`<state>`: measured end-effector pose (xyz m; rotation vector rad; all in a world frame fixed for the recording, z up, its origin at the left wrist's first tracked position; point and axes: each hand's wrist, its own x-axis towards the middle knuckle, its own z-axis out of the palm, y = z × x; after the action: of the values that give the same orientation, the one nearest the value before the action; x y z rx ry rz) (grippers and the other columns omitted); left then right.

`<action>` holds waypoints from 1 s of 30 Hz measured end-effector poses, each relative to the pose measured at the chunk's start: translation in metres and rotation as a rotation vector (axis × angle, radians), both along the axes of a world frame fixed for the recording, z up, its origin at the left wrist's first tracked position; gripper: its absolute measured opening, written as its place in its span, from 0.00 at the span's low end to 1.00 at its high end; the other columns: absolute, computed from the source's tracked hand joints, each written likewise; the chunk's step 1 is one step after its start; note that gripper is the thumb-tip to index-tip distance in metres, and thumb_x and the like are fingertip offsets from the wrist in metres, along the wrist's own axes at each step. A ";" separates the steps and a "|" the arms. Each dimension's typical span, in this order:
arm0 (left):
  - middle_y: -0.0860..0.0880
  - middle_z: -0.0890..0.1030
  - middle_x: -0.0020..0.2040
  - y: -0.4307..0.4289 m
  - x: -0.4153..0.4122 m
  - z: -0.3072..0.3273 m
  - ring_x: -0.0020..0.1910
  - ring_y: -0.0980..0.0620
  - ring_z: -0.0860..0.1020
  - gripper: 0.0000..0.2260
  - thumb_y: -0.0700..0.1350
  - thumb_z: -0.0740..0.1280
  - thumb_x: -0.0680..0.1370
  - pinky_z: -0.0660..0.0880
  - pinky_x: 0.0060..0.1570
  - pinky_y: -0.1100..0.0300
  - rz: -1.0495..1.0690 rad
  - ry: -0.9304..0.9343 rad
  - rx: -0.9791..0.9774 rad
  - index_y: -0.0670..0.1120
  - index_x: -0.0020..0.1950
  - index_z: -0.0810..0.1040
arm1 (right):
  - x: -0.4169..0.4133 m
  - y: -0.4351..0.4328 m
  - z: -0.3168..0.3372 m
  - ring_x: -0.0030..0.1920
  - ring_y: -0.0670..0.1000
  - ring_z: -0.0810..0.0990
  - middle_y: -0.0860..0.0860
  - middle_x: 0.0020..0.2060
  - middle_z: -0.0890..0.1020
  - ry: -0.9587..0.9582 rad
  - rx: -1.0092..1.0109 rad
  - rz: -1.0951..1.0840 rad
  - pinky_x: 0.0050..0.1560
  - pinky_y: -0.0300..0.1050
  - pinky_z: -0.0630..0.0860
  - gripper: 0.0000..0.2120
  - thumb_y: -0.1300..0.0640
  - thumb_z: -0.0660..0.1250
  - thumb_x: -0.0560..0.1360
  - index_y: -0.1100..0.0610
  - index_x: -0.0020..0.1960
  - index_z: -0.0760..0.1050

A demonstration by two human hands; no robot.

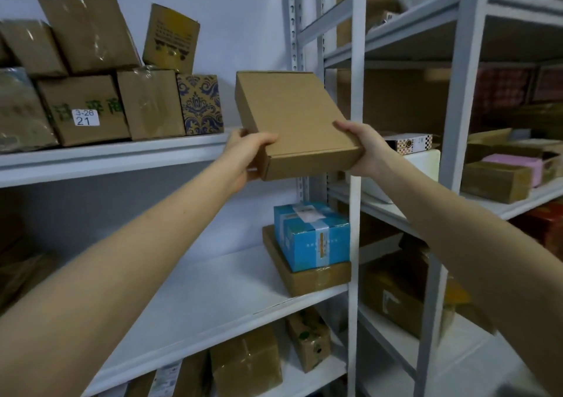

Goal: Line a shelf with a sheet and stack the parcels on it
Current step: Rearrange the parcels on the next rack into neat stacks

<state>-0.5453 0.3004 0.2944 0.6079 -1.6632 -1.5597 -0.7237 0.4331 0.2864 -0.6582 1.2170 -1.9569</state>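
Brown cardboard fills both hands: a flat mailer box (297,122) is held in the air, tilted, in front of the rack post, left hand (246,156) and right hand (364,150) clamped on its near corners. Below, the white-lined shelf (198,299) already carries two parcels — a blue box (310,235) on a flat carton (307,272). Stacking looks partway done — this one is clean, unlabelled and undented.

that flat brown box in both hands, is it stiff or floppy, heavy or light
Probably stiff: the flat box keeps straight edges and a flat top though the left hand and right hand grip only its near corners. Likely light, since it is held out tilted by that end. The plain cardboard looks unlikely to slip.
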 end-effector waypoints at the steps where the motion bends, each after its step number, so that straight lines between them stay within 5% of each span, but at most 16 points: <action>1: 0.43 0.78 0.58 -0.003 -0.009 0.011 0.52 0.45 0.79 0.24 0.44 0.71 0.74 0.80 0.50 0.46 0.002 0.038 0.009 0.45 0.67 0.67 | -0.007 -0.005 0.007 0.51 0.56 0.81 0.56 0.49 0.82 -0.022 -0.041 -0.007 0.51 0.51 0.78 0.14 0.50 0.68 0.75 0.56 0.58 0.75; 4: 0.42 0.77 0.59 -0.014 -0.032 0.042 0.53 0.44 0.79 0.20 0.44 0.67 0.77 0.79 0.52 0.44 0.003 0.122 0.057 0.46 0.68 0.67 | -0.031 -0.022 0.028 0.58 0.55 0.79 0.55 0.57 0.81 -0.031 -0.214 -0.002 0.56 0.50 0.76 0.19 0.44 0.60 0.79 0.54 0.63 0.75; 6: 0.42 0.78 0.57 -0.020 -0.052 0.058 0.52 0.44 0.80 0.19 0.45 0.66 0.78 0.80 0.47 0.47 0.028 0.152 0.084 0.46 0.67 0.67 | -0.051 -0.038 0.038 0.62 0.53 0.76 0.53 0.60 0.78 0.142 -0.221 -0.191 0.60 0.49 0.74 0.19 0.45 0.60 0.80 0.55 0.65 0.73; 10: 0.44 0.77 0.48 -0.029 -0.100 0.082 0.45 0.47 0.79 0.17 0.44 0.66 0.79 0.78 0.40 0.51 0.078 0.189 0.119 0.45 0.66 0.67 | -0.093 -0.063 0.048 0.67 0.50 0.68 0.51 0.66 0.70 0.883 -0.165 -0.652 0.65 0.47 0.69 0.23 0.53 0.63 0.77 0.55 0.70 0.65; 14: 0.46 0.75 0.40 -0.034 -0.143 0.090 0.37 0.50 0.76 0.07 0.44 0.64 0.79 0.75 0.46 0.54 0.151 0.059 0.164 0.45 0.54 0.69 | -0.121 -0.083 0.058 0.67 0.52 0.70 0.51 0.65 0.73 1.395 0.006 -0.760 0.67 0.51 0.68 0.24 0.60 0.65 0.74 0.54 0.69 0.67; 18: 0.46 0.75 0.33 -0.040 -0.165 0.095 0.34 0.50 0.73 0.09 0.43 0.64 0.79 0.77 0.49 0.55 0.200 -0.079 0.136 0.44 0.40 0.69 | -0.136 -0.105 0.060 0.57 0.53 0.77 0.51 0.58 0.78 1.495 0.024 -0.590 0.57 0.53 0.75 0.16 0.59 0.61 0.76 0.54 0.63 0.74; 21: 0.46 0.70 0.38 -0.045 -0.174 0.097 0.36 0.49 0.71 0.09 0.43 0.60 0.79 0.75 0.55 0.51 0.262 -0.167 0.047 0.43 0.40 0.67 | -0.145 -0.112 0.058 0.55 0.53 0.78 0.51 0.58 0.79 1.567 0.068 -0.528 0.53 0.51 0.76 0.16 0.58 0.60 0.78 0.54 0.64 0.74; 23: 0.47 0.69 0.39 -0.048 -0.179 0.096 0.36 0.49 0.71 0.06 0.44 0.59 0.79 0.73 0.47 0.55 0.280 -0.243 -0.019 0.42 0.45 0.69 | -0.149 -0.114 0.059 0.53 0.52 0.78 0.51 0.56 0.79 1.583 0.085 -0.506 0.51 0.50 0.77 0.15 0.57 0.60 0.78 0.54 0.64 0.74; 26: 0.47 0.69 0.41 -0.057 -0.184 0.095 0.40 0.48 0.71 0.16 0.49 0.61 0.80 0.70 0.51 0.53 0.349 -0.401 -0.201 0.41 0.63 0.70 | -0.152 -0.122 0.060 0.49 0.52 0.78 0.51 0.52 0.79 1.598 0.113 -0.484 0.47 0.48 0.76 0.13 0.58 0.60 0.77 0.55 0.61 0.75; 28: 0.47 0.71 0.41 -0.057 -0.184 0.094 0.37 0.50 0.70 0.16 0.50 0.62 0.80 0.71 0.45 0.54 0.355 -0.430 -0.289 0.43 0.62 0.70 | -0.154 -0.126 0.059 0.50 0.53 0.77 0.51 0.52 0.79 1.603 0.108 -0.488 0.49 0.50 0.77 0.13 0.58 0.60 0.77 0.55 0.60 0.75; 30: 0.46 0.75 0.52 -0.057 -0.187 0.092 0.44 0.48 0.74 0.17 0.47 0.65 0.78 0.70 0.41 0.56 0.339 -0.463 -0.399 0.45 0.66 0.70 | -0.158 -0.131 0.058 0.51 0.53 0.77 0.52 0.53 0.79 1.613 0.109 -0.495 0.50 0.50 0.77 0.12 0.58 0.60 0.78 0.55 0.60 0.75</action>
<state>-0.7320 0.2432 0.3861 1.0223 -2.0086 -0.8499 -0.8814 0.3017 0.3441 -2.2285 2.5101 -1.4280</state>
